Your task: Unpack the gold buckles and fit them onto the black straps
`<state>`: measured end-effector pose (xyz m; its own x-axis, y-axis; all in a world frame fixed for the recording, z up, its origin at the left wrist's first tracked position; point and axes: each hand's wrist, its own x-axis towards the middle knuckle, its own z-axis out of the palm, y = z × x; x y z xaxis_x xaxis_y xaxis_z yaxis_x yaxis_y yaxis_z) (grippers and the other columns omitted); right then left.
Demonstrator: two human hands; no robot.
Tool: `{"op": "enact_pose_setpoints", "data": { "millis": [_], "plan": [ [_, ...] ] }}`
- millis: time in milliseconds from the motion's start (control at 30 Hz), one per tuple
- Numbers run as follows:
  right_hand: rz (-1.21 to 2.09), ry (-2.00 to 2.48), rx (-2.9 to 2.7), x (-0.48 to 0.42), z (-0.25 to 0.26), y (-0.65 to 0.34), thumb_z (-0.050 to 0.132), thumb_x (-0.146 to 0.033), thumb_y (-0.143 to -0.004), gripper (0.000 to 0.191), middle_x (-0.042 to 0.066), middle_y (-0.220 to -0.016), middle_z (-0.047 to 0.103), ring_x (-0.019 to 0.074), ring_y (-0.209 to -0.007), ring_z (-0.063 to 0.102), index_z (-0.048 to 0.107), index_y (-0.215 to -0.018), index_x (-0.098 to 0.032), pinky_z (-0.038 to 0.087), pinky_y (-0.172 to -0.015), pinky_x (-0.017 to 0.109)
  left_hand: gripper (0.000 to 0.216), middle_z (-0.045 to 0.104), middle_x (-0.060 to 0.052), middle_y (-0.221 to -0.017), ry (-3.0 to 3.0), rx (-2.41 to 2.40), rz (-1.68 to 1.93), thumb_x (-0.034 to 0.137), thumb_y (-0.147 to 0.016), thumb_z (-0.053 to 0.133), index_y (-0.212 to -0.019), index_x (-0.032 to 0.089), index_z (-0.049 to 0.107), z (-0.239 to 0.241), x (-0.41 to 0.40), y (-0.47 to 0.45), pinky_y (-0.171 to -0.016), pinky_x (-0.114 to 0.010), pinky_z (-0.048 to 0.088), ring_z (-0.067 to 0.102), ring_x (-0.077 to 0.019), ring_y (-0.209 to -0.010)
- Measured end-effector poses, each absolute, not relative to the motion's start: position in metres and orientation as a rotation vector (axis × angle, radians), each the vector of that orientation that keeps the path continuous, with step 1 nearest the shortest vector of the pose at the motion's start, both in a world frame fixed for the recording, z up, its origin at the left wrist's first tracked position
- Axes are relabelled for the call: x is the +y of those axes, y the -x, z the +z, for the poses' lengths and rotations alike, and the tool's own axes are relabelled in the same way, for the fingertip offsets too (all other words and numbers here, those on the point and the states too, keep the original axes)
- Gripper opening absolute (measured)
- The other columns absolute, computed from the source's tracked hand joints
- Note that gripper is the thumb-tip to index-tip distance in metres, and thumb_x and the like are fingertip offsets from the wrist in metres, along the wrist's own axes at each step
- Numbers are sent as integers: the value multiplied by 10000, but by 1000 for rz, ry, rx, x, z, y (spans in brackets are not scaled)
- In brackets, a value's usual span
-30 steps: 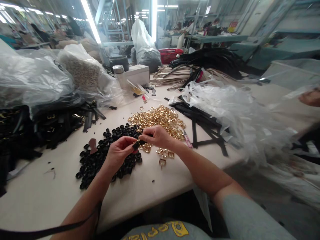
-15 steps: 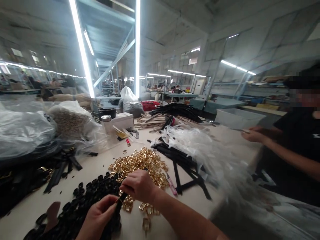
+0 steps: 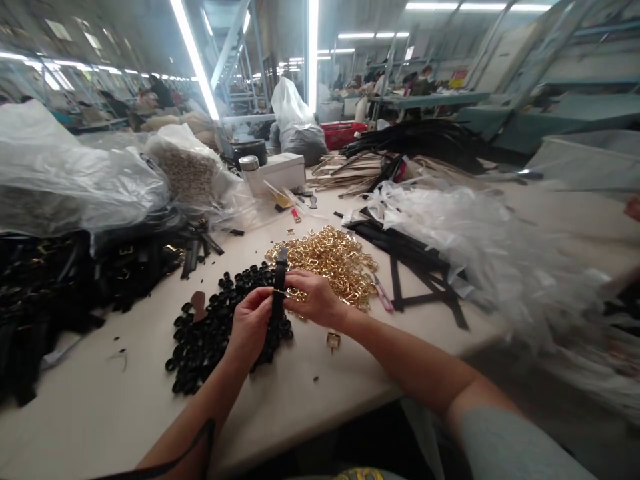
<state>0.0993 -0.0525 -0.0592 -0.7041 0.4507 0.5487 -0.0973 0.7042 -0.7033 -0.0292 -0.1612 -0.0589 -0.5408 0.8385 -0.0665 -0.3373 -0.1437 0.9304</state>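
Between my two hands a short black strap point(image 3: 281, 270) stands nearly upright, with a glint of gold metal across its middle. My left hand point(image 3: 251, 323) pinches it from the left. From the right, the closed fingers of my right hand point(image 3: 316, 299) grip it at the gold part, whose exact shape is hidden. Behind my right hand spreads a pile of gold buckles point(image 3: 333, 257). Small black loops point(image 3: 210, 350) are heaped under and beside my left hand, with a brown flat piece point(image 3: 199, 307) on them. One loose buckle point(image 3: 333, 341) lies nearer me.
A pink-handled tool point(image 3: 384, 295) and black strips point(image 3: 425, 297) lie to the right, beside crumpled clear plastic point(image 3: 480, 233). Finished-looking black straps point(image 3: 45, 293) and plastic bags point(image 3: 75, 167) fill the left. A white box point(image 3: 287, 172) and a lidded jar point(image 3: 249, 167) stand behind.
My view has tilted down and turned right. The strap has gone from slanted and low to upright, and my right hand has shifted from its top to its side. The co-worker is mostly out of view.
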Motion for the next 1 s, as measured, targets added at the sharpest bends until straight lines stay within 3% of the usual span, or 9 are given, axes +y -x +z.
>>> {"op": "enact_pose_setpoints", "data": {
  "millis": [167, 267, 367, 633, 833, 1000],
  "plan": [
    [1434, 297, -1928, -58, -62, -94, 733, -493, -834, 362, 73, -1074, 718, 198, -1016, 661, 761, -1039, -196, 513, -949, 343, 322, 713, -19, -768, -655, 1274, 1817, 374, -560, 919, -745, 174, 747, -62, -160, 27, -661, -217, 511, 610, -115, -670],
    [1801, 329, -1748, -61, -64, -91, 755, -556, -781, 459, 59, -992, 726, 177, -902, 662, 765, -1052, -185, 532, -844, 309, 301, 727, -34, -830, -710, 1280, 1797, 373, -595, 910, -758, 174, 755, -65, -160, 28, -687, -237, 523, 621, -129, -701],
    [1968, 362, -1627, -65, -66, -89, 768, -566, -759, 485, 49, -920, 725, 155, -822, 643, 769, -1053, -180, 526, -780, 285, 274, 719, -33, -832, -785, 1322, 1774, 389, -651, 880, -792, 181, 769, -67, -161, 28, -694, -252, 528, 619, -139, -710],
    [1994, 446, -1477, -68, -71, -86, 802, -537, -726, 401, 54, -844, 727, 171, -805, 650, 778, -904, -178, 529, -797, 317, 232, 688, -21, -770, -911, 1403, 1699, 403, -711, 827, -765, 187, 764, -67, -159, 20, -683, -257, 509, 593, -144, -692],
    [1743, 444, -1518, -56, -69, -88, 741, -542, -794, 387, 68, -869, 737, 172, -839, 675, 727, -876, -164, 545, -803, 312, 325, 733, -48, -847, -1000, 1482, 1597, 443, -702, 830, -900, 191, 775, -57, -163, 52, -728, -283, 532, 642, -161, -735],
    [1659, 453, -1565, -45, -72, -89, 625, -611, -868, 454, 44, -727, 698, 131, -620, 647, 618, -839, -158, 546, -620, 268, 394, 731, -61, -856, -999, 1758, 1658, 487, -644, 845, -852, 168, 742, -33, -156, 132, -698, -277, 529, 655, -160, -724]
  ]
}}
